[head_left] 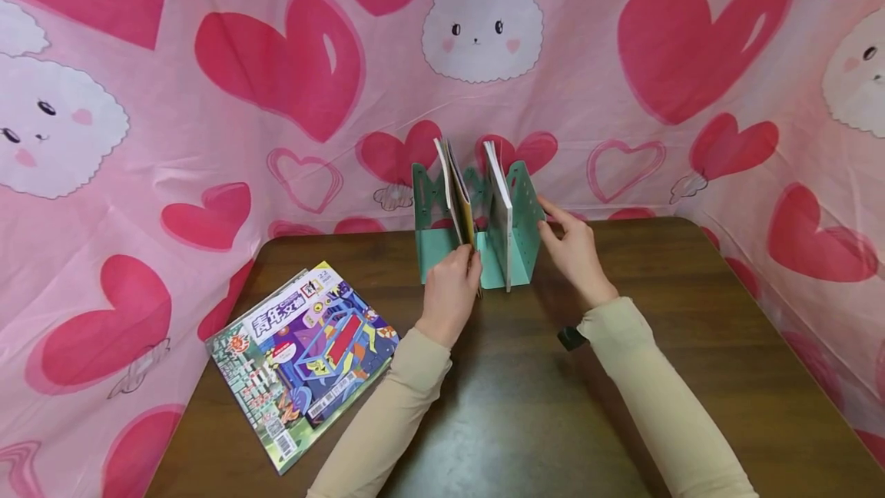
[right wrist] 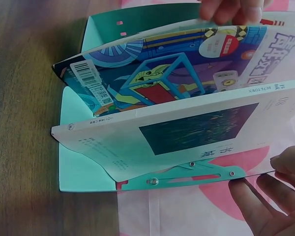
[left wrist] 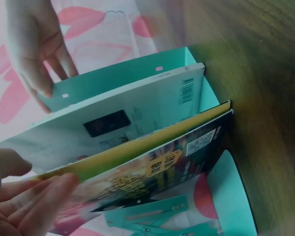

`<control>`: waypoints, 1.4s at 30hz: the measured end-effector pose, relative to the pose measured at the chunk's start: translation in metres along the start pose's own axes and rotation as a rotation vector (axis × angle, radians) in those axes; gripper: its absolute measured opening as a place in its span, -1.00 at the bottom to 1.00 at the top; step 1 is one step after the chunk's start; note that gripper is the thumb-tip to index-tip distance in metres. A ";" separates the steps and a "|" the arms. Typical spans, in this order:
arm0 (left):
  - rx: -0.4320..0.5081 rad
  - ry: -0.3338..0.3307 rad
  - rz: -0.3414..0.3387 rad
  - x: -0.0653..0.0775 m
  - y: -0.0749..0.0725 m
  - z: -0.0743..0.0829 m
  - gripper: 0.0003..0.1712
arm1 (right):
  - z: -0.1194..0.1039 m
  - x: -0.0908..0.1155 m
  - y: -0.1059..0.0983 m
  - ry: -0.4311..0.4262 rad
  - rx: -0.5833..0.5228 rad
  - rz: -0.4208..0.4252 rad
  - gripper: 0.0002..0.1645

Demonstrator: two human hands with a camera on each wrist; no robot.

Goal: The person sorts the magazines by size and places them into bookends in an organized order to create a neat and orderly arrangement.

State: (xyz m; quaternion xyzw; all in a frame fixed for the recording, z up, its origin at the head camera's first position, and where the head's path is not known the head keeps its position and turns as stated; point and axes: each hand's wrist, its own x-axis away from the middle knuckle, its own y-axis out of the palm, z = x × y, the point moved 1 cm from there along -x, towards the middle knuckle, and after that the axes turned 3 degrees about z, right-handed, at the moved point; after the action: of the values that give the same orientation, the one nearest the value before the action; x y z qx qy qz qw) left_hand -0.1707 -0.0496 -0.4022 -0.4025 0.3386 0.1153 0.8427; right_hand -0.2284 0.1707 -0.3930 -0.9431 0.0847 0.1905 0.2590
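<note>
A green expandable bookend (head_left: 432, 246) stands near the table's back edge, its crossed metal slats (left wrist: 152, 219) visible in the left wrist view. My left hand (head_left: 451, 290) pinches the thin magazines (left wrist: 152, 169) in its left part, thumb on one side and fingers on the other. They stand on edge, leaning slightly; the right wrist view shows a purple cover (right wrist: 187, 69). To their right a thicker white magazine (right wrist: 201, 128) stands upright, touched by neither hand. My right hand (head_left: 574, 252) grips the edge of the bookend's right end plate (head_left: 528, 221).
Several magazines lie stacked flat (head_left: 311, 352) at the table's left, a purple cover on top. The brown wooden table (head_left: 525, 406) meets a pink fabric backdrop (head_left: 387, 98) with hearts and rabbits. A black band (head_left: 571, 338) shows at my right wrist.
</note>
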 end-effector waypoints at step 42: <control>-0.196 -0.279 -0.062 0.044 -0.086 -0.117 -0.65 | 0.001 0.003 0.001 -0.009 0.006 -0.020 -0.43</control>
State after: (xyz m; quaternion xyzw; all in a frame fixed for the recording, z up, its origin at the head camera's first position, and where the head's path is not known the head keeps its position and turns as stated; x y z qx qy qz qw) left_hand -0.1541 -0.1975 -0.4325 -0.4730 0.1928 0.1764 0.8414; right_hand -0.2261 0.1704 -0.3953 -0.9422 0.0748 0.1918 0.2643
